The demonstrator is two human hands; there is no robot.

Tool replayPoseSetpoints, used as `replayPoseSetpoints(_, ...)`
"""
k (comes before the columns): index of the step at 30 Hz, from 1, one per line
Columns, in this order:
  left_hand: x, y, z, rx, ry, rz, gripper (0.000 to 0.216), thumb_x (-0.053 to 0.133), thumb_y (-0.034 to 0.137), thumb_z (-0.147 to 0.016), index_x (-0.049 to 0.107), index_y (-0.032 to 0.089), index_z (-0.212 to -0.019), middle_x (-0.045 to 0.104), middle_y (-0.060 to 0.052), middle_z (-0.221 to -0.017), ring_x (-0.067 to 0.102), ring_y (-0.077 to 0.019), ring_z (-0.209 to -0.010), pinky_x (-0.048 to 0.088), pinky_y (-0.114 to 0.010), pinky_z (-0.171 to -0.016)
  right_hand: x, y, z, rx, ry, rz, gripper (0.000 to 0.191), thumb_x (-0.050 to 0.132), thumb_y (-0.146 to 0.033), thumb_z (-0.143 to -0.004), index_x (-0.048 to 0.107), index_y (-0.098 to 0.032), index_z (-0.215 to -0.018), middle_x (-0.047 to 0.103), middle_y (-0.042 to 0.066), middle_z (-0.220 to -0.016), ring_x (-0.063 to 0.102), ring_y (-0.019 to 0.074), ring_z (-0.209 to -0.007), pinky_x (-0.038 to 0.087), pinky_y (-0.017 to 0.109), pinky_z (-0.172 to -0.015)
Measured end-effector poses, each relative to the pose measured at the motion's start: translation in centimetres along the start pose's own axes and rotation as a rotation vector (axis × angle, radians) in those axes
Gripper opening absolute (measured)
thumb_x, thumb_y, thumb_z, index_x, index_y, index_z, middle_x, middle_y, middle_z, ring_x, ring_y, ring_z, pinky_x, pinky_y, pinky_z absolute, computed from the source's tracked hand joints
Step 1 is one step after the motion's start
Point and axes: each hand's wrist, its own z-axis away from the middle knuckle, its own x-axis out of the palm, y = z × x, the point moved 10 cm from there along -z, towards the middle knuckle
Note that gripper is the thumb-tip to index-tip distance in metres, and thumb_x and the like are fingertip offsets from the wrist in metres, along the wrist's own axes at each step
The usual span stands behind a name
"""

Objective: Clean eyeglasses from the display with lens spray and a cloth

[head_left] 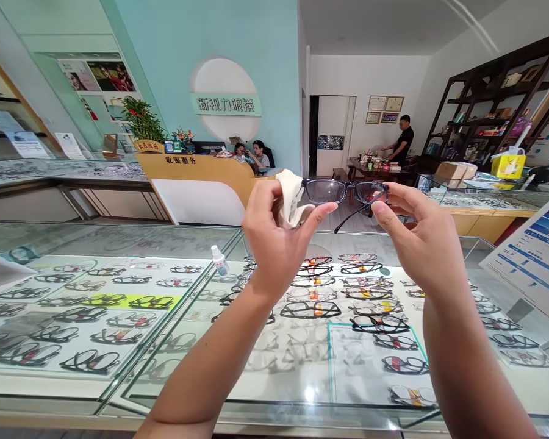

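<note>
I hold a pair of dark-framed glasses (pixel 343 192) up at chest height over a glass display counter (pixel 274 390). My left hand (pixel 279 235) pinches a cream cleaning cloth (pixel 289 195) against the left end of the frame, thumb stretched under the lens. My right hand (pixel 416 235) grips the right end of the frame, thumb and fingers closed on the rim. One temple arm hangs down below the right lens.
Several rows of eyeglass frames lie inside the glass counter. A small white spray bottle (pixel 220 261) stands on the glass left of my left hand. A printed sheet (pixel 531 256) lies at right. Two people sit behind a yellow reception desk (pixel 196 174); another person stands at a table at back right.
</note>
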Motion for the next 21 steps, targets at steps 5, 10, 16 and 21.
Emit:
replayPoseSetpoints(5, 0.05, 0.11, -0.1, 0.017, 0.0, -0.012, 0.056, 0.094, 0.06, -0.069, 0.055, 0.023, -0.087, 0.052, 0.004, -0.079, 0.045, -0.0126, -0.069, 0.042, -0.03, -0.064, 0.11, 0.21, -0.03, 0.011, -0.004, 0.003, 0.046, 0.067, -0.053, -0.099, 0.072, -0.026, -0.135, 0.08, 0.014, -0.128, 0.077, 0.0323, -0.115, 0.064, 0.045, -0.081)
replayPoseSetpoints(10, 0.07, -0.06, -0.12, 0.007, 0.002, -0.008, 0.056, 0.094, 0.06, -0.07, 0.055, 0.023, -0.086, 0.051, 0.004, -0.079, 0.046, -0.0121, -0.069, 0.042, -0.03, -0.064, 0.22, 0.4, -0.02, 0.024, -0.008, 0.014, 0.049, 0.066, -0.056, -0.098, 0.072, -0.025, -0.136, 0.081, 0.014, -0.127, 0.077, 0.0328, -0.113, 0.063, 0.046, -0.082)
replayPoseSetpoints(16, 0.12, -0.44, 0.01, -0.03, -0.006, -0.023, 0.057, 0.094, 0.062, -0.069, 0.056, 0.023, -0.087, 0.053, 0.004, -0.078, 0.046, -0.0123, -0.067, 0.042, -0.03, -0.063, 0.13, 0.44, 0.03, 0.026, -0.001, 0.03, 0.051, 0.066, -0.058, -0.098, 0.072, -0.025, -0.136, 0.081, 0.014, -0.124, 0.078, 0.0328, -0.109, 0.063, 0.048, -0.084)
replayPoseSetpoints(21, 0.32, -0.73, 0.02, -0.072, -0.03, 0.005, 0.054, 0.094, 0.059, -0.07, 0.059, 0.023, -0.089, 0.057, 0.003, -0.08, 0.05, -0.0128, -0.068, 0.044, -0.03, -0.065, -0.07, 0.16, 0.01, 0.005, 0.013, 0.04, 0.051, 0.065, -0.059, -0.098, 0.073, -0.024, -0.134, 0.081, 0.013, -0.121, 0.078, 0.0319, -0.106, 0.064, 0.048, -0.084)
